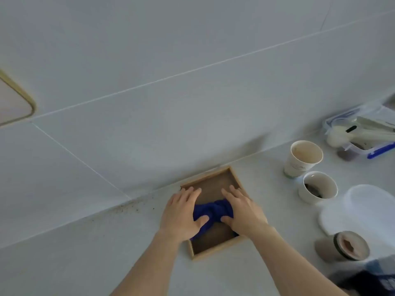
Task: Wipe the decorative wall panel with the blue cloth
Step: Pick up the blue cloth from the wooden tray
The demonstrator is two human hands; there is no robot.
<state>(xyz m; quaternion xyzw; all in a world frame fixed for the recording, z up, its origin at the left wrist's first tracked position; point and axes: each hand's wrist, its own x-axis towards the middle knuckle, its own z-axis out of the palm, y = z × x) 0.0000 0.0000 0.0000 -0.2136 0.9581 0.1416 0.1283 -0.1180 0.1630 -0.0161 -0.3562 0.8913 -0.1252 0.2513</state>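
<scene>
A square wooden-framed panel (215, 248) with a brown recessed face lies flat on the pale counter, its far edge close to the wall. A bunched blue cloth (213, 210) sits on the brown face. My left hand (181, 214) presses on the cloth's left side, fingers spread over the panel's left edge. My right hand (243, 210) presses on the cloth's right side, fingers pointing toward the wall. Both thumbs pinch into the cloth from below.
To the right stand a paper cup (301, 159), a white cup (318, 186), a white lid (363, 208), a round jar (346, 245) and a plastic box with blue clips (363, 129). Dark specks (130, 207) dot the wall seam at left. A gold-rimmed object (15, 103) hangs at far left.
</scene>
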